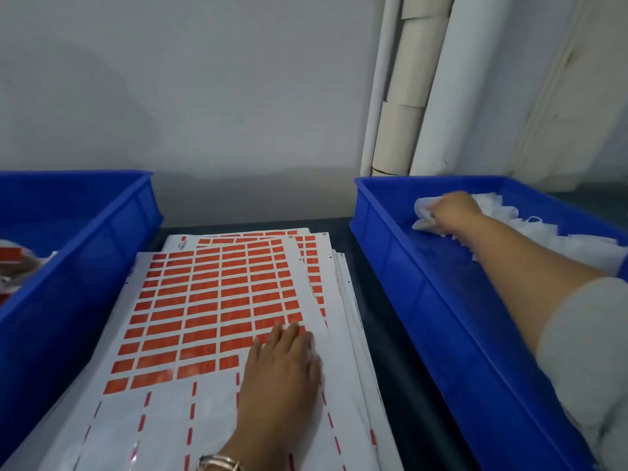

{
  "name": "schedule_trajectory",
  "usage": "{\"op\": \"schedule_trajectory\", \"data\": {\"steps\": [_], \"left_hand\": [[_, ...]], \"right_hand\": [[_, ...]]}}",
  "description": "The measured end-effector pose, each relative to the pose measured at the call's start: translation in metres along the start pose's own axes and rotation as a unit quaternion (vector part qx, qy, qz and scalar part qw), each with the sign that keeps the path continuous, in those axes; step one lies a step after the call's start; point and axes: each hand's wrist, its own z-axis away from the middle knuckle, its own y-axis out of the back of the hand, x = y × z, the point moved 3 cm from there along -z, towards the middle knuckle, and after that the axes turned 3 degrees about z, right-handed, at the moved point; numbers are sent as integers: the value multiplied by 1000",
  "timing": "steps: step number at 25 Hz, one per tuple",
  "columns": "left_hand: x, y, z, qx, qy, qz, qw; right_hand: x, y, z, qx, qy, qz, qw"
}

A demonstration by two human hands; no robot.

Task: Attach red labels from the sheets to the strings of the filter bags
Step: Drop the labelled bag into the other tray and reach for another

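Note:
A stack of white sheets [217, 300] covered with rows of red labels lies in the middle of the table; the near rows of the top sheet are stripped bare. My left hand [282, 372] rests flat on the top sheet, fingers spread over the lower right labels, holding nothing. My right hand [453, 212] reaches into the blue bin on the right [441, 300] and is closed on a white filter bag [424, 212] at the far end of a pile of white filter bags [543, 232] with thin strings.
A second blue bin [85, 239] stands at the left, with red-and-white pieces [17, 263] in its near corner. White rolls and tubes [407, 96] lean against the grey wall behind the right bin. A dark table strip [390, 334] separates the sheets from the right bin.

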Motion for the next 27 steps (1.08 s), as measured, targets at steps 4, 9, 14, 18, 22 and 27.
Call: {"op": "schedule_trajectory", "data": {"steps": [4,9,14,18,22,27], "left_hand": [[6,-1,-4,-37,5,-28,999],[4,-3,-16,-76,8,-49,996],[3,-7,-16,-93,7,-42,995],[2,-6,-14,-68,14,-35,997],[5,-6,-8,-30,13,-35,999],[2,-5,-4,1,1,15,1000]], "right_hand": [[47,-25,-46,-5,-37,-138,990],[52,-39,-83,-19,-74,-224,972],[51,-61,-97,23,-84,-188,978],[49,-58,-92,71,-79,-182,978],[32,-24,-65,140,-19,-203,969],[-11,25,16,190,107,-265,939]]}}
